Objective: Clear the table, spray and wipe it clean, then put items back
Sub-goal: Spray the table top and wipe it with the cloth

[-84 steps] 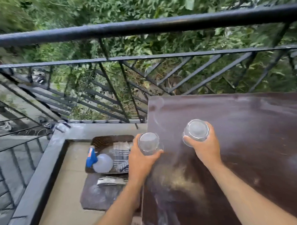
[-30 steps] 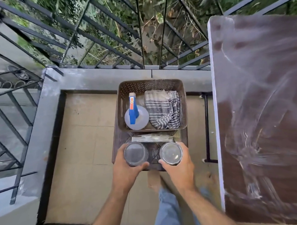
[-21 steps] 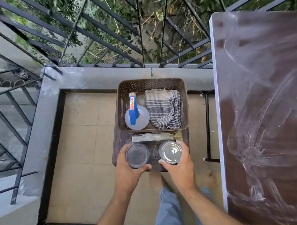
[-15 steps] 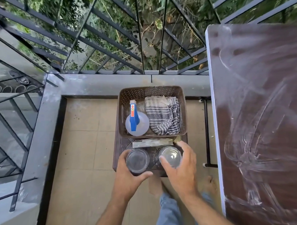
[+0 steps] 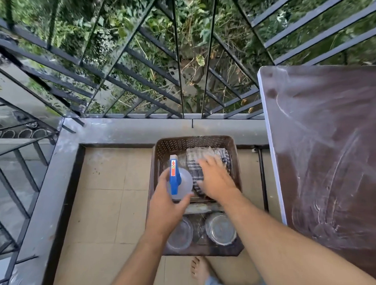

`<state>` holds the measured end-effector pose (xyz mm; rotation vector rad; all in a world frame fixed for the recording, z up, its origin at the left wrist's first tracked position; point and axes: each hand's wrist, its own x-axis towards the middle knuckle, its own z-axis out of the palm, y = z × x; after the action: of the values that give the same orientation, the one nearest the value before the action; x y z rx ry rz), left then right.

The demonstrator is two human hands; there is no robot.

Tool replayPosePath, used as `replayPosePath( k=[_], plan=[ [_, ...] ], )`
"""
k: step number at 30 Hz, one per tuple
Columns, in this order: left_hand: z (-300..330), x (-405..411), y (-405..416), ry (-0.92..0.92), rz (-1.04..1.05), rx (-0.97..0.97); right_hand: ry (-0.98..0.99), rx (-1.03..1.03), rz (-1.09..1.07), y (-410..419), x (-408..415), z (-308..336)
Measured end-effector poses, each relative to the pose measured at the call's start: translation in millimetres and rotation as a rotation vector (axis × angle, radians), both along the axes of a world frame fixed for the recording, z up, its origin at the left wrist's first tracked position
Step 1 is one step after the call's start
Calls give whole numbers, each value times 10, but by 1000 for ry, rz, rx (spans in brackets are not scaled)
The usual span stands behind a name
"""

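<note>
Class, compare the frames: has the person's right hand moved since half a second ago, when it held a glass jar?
Yes. The right hand has left its jar and gone forward to the striped cloth in the brown basket, toward the railing.

No words, brand names or numbers can be read anywhere here. The only sign is on the translucent plastic spray bottle with the blue trigger head (image 5: 176, 180), standing in the brown perforated plastic basket (image 5: 235, 153): a small red label on top of the blue head carrying a white arrow that points along the nozzle, away from the person. Just below the arrow there seems to be a tiny yellowish mark, too small and blurred to make out. The dusty brown tabletop (image 5: 325, 149) bears only wipe smears, no writing.
</note>
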<state>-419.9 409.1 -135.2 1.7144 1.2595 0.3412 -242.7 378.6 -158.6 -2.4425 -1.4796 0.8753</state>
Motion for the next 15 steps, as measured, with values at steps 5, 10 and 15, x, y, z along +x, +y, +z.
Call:
replayPosePath(
  k=[5,10,15],
  plan=[
    [-74,195,168,-20,83,-32,-133,-273,141,86,-7,-323],
    [-153,233,199,-60,36,-59,-172,-305,133,168,-49,-376],
    [-68,218,208,-194,153,-112,169,-28,-240,146,158,-186]
  ],
)
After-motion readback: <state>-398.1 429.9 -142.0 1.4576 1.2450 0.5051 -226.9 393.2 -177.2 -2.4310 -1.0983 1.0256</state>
